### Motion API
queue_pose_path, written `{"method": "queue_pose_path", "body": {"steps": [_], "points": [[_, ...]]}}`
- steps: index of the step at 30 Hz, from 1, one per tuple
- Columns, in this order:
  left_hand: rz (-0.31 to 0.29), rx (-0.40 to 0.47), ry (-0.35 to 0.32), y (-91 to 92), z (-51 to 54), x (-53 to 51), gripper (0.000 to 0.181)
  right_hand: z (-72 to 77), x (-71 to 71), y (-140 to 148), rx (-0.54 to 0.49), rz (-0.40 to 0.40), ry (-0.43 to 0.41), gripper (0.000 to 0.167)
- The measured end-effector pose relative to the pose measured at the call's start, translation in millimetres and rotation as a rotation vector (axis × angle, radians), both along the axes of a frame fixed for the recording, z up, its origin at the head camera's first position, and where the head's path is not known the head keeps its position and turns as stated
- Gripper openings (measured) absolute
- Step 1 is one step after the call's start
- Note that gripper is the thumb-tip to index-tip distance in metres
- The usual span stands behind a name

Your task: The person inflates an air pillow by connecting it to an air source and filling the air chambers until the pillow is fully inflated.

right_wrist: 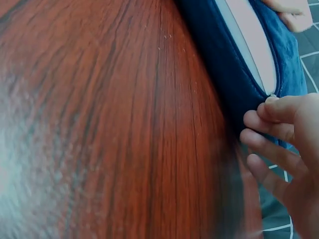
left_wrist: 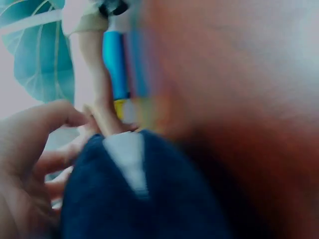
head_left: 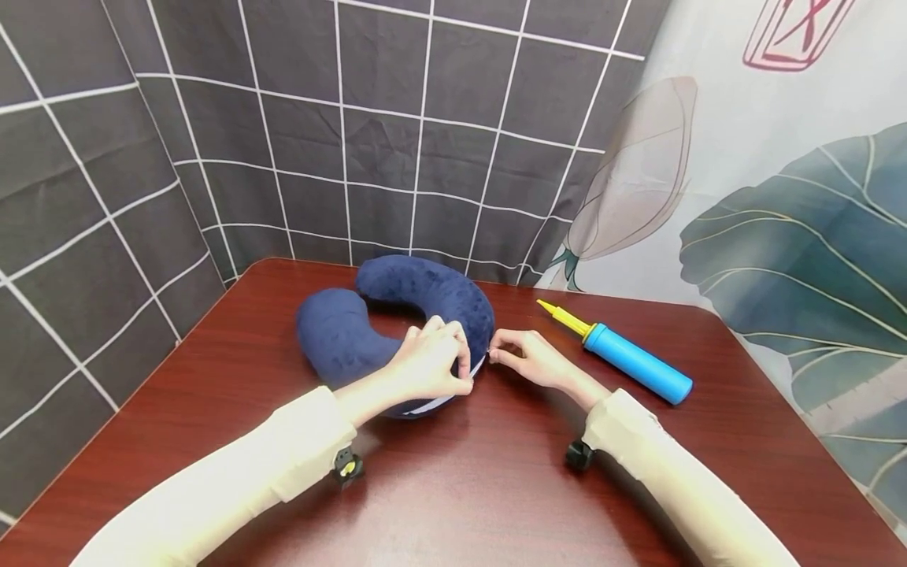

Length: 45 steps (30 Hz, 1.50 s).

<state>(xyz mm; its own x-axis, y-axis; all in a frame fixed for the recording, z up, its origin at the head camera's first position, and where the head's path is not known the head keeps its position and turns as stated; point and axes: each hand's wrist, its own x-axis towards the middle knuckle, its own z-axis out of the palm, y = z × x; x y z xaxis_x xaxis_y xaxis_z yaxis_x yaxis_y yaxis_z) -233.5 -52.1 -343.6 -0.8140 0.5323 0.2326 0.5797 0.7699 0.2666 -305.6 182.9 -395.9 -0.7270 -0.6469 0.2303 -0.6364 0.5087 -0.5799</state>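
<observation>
A navy blue U-shaped neck pillow [head_left: 340, 331] lies on the table, its outer seam unzipped along the near side. White inner material [right_wrist: 251, 37] shows through the gap in the right wrist view. My left hand [head_left: 432, 362] grips the pillow's edge beside the opening, thumb and forefinger close together. At the right end of the gap, my right hand [head_left: 531, 358] pinches the small zipper pull [right_wrist: 271, 96] between thumb and forefinger. The left wrist view is blurred, with the open seam [left_wrist: 127, 159] next to the left fingers.
A blue hand pump [head_left: 638, 362] with a yellow nozzle lies on the reddish-brown table [head_left: 468, 488], right of the pillow. Behind the table hangs a dark gridded cloth [head_left: 383, 150]; a leaf-patterned cloth [head_left: 801, 260] hangs at the right.
</observation>
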Motion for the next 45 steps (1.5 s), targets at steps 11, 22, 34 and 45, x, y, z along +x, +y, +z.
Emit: {"method": "queue_pose_path", "body": {"steps": [11, 22, 34, 45], "points": [[-0.008, 0.05, -0.056, 4.3, 6.0, -19.6, 0.03, 0.5, 1.8, -7, 0.038, -0.07, -0.009, 0.006], [0.049, -0.024, -0.132, 10.6, 2.3, -26.7, 0.048, 2.2, 4.0, -4, 0.046, -0.072, -0.026, 0.005], [0.037, -0.154, -0.246, 16.4, 8.2, -36.4, 0.058, -0.2, 0.5, 4, 0.018, 0.025, -0.041, 0.007], [0.035, -0.147, -0.268, 17.6, 10.5, -37.0, 0.061, -3.2, 2.2, 5, -0.01, 0.078, -0.062, 0.009]]}}
